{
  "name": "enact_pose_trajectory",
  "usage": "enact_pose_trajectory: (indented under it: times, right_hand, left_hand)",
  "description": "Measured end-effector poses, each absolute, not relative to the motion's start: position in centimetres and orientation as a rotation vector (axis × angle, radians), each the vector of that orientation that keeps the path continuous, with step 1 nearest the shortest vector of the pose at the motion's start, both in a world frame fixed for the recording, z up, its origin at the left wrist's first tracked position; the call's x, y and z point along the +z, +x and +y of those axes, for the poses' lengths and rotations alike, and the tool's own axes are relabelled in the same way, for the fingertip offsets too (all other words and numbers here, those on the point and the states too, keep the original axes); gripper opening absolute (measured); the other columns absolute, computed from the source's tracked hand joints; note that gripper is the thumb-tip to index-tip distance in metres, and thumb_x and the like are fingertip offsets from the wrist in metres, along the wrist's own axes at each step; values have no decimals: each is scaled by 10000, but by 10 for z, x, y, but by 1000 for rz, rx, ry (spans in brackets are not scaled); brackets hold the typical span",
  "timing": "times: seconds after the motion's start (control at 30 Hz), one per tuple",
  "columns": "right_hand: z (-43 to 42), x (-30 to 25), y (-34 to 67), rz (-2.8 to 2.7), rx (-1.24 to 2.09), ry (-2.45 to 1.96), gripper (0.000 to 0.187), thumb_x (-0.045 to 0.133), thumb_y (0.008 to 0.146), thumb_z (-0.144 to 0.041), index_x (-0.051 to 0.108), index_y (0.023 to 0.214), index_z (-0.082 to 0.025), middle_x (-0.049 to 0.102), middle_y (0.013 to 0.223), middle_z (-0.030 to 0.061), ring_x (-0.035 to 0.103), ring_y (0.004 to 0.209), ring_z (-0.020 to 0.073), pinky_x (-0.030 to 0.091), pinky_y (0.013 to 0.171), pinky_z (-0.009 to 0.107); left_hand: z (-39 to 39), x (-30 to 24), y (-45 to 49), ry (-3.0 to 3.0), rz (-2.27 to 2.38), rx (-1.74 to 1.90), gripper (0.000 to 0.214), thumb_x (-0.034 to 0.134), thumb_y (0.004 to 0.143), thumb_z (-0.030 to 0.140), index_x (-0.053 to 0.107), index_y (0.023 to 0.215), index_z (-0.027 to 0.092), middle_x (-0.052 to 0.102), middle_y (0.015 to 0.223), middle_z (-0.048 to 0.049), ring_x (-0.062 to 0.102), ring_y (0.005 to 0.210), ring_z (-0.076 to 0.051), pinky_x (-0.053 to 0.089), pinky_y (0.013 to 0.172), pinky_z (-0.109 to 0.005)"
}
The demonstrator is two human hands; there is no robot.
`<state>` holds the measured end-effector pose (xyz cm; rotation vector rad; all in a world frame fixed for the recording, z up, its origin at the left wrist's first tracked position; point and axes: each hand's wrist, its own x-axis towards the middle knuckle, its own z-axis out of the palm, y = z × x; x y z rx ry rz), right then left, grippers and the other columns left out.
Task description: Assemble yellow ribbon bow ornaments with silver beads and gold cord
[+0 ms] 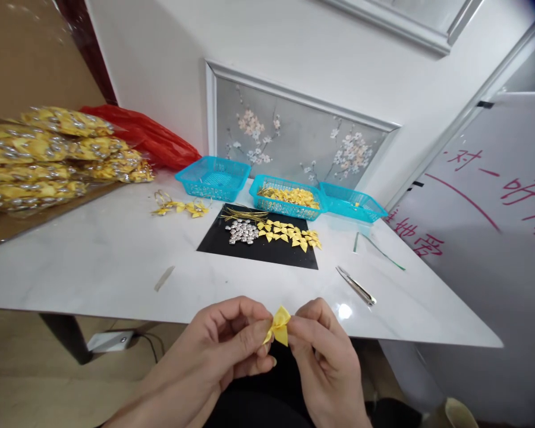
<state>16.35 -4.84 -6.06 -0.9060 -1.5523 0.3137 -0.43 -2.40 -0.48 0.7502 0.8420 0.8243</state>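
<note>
As the left hand [225,351] is pinching a bow [279,326], the right hand [325,356] is pinching it too.
Tweezers [355,286] are lying just beyond them.

Three baskets [280,208] stand behind the mat [232,249], tweezers [355,286] to its right.

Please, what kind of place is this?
Probably a home room used for craft piecework: the left hand and right hand pinch a small yellow ribbon bow, more bows lie by turquoise plastic baskets on the white marble-look table, near stacked clear bags of yellow pieces.
</note>
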Motion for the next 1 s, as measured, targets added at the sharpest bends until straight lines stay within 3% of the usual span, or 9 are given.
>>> enact_pose_trajectory:
  times: [0.3, 0.6, 1.0]
  right_hand:
    - [-48, -60, 162, -1541, 294, -933, 268, 544, 957, -17, 688, 895, -235, 493, 764, -21, 527, 639, 121, 441, 520, 210]
    - [-48, -64, 161, -1530, 345, -896, 324, 519, 973, -8, 737, 969, -248, 494, 779, -14, 530, 662, 128, 446, 532, 222]
    - [-49, -64, 157, -1476, 357, -921, 284, 583, 952, -34, 754, 905, -256, 530, 750, -32, 547, 645, 112, 447, 554, 206]
  left_hand:
    - [-23, -9, -7, 818, 835, 817, 213, 945, 756, 355, 820, 792, 186, 724, 777, -1, 639, 676, -102, 597, 686, -171]
    - [-24, -6, -5, 718, 803, 823, 249, 1003, 662, 336, 818, 724, 180, 680, 713, 6, 597, 635, -91, 578, 617, -147]
    - [-26, -9, -6, 739, 823, 800, 239, 970, 715, 349, 811, 774, 180, 653, 756, 6, 571, 693, -105, 592, 671, -170]
